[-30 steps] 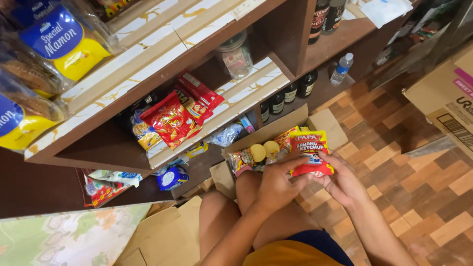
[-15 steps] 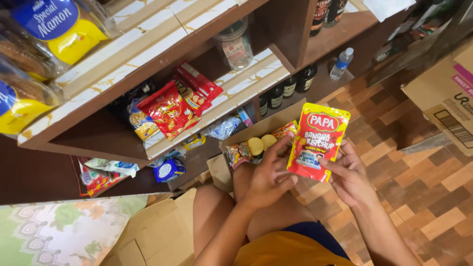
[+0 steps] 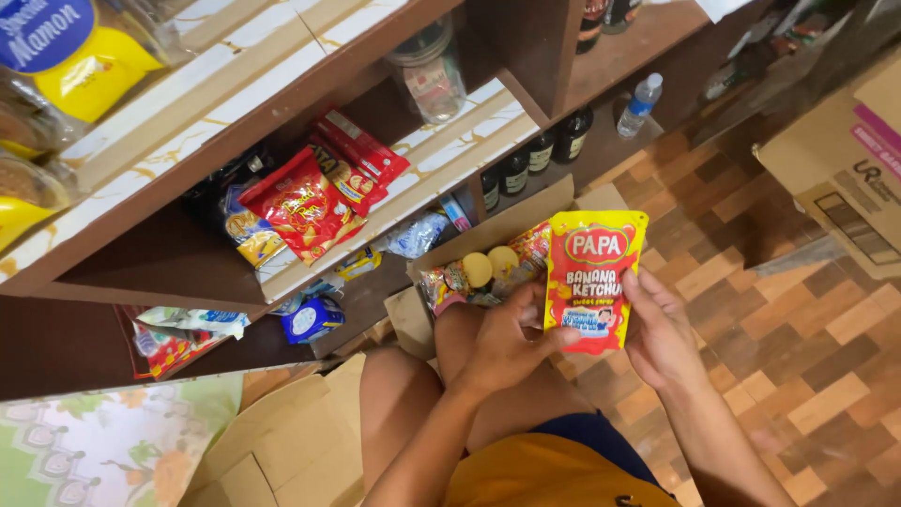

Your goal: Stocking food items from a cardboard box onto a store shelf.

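Observation:
A red and yellow sauce pouch stands upright between my hands, above my knees. My left hand grips its lower left edge and my right hand holds its right side. Just behind the pouch is an open cardboard box on the floor, holding more pouches and two yellow-capped items. The box's lower part is hidden by my hands and knee.
Wooden shelves rise in front with red snack packets, a glass jar, dark bottles and bagged cakes. A water bottle stands at the back. A large carton sits right; flattened cardboard lies left.
The pouch has come up out of the box and now stands upright in both hands. The view has shifted slightly.

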